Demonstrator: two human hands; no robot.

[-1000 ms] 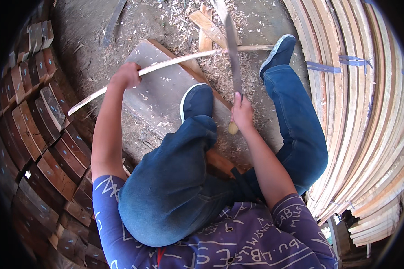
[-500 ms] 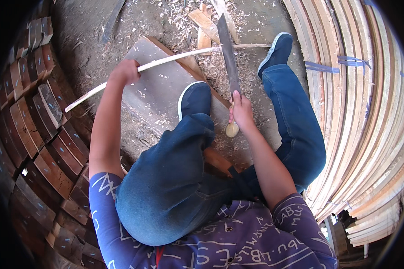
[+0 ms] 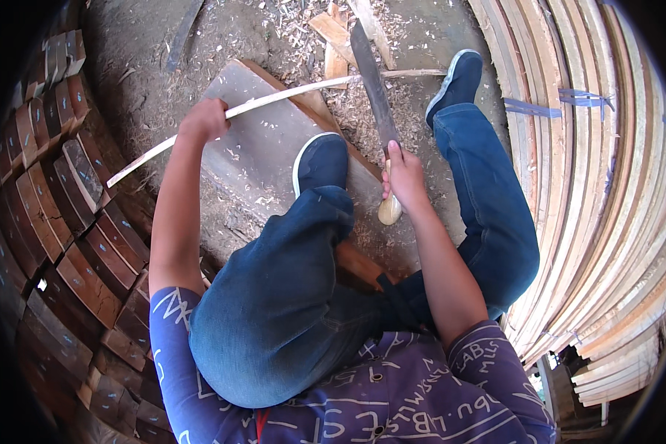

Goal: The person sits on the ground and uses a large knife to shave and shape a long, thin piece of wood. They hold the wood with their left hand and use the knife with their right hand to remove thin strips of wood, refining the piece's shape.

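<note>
My left hand (image 3: 206,120) is closed round a long, thin, pale wooden stick (image 3: 283,95), which slants across a wide plank (image 3: 255,152) and reaches toward my right shoe. In my right hand (image 3: 405,176) is a machete (image 3: 374,87) with a dark blade and a pale wooden handle, my fingers wrapped round the handle. Its blade points away from me and crosses over the stick; whether it touches the wood I cannot tell. My left shoe (image 3: 324,164) rests on the plank.
Dark wooden blocks (image 3: 74,270) are stacked along the left. Long pale boards (image 3: 562,185), bound with blue ties, stand piled on the right. Wood shavings (image 3: 303,37) and offcuts (image 3: 335,48) litter the ground ahead. My right shoe (image 3: 460,83) is near the stick's far end.
My right hand has shifted slightly right and the machete's tip has swung a little left, so the blade tilts more. My left hand and the stick have barely moved.
</note>
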